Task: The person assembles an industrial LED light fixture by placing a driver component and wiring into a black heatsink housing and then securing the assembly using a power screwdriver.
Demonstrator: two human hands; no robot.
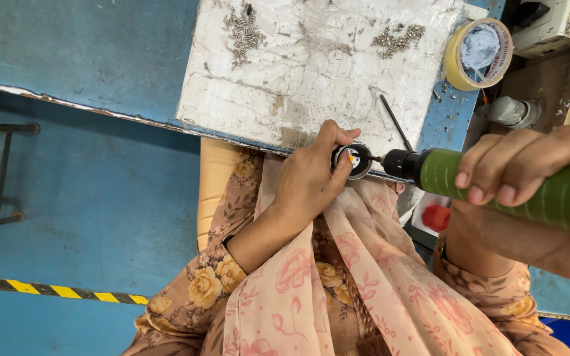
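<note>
Head view, looking down at a seated person's lap and the near edge of a blue bench. On the bench lies a white, scuffed work pad bearing two heaps of small screws, one far left and one far right; a roll of yellow tape stands just beside the pad's right corner, and a thin dark rod rests on its near right part. The right hand is closed around a green electric screwdriver, whose long axis runs nearly level from right to left, its dark chuck and bit pointing left. The left hand pinches a small round black-rimmed part between thumb and fingers at the pad's near edge. The bit tip meets the part's open face, so the part lies directly left of the tool; the left hand is the nearer, already on it.
</note>
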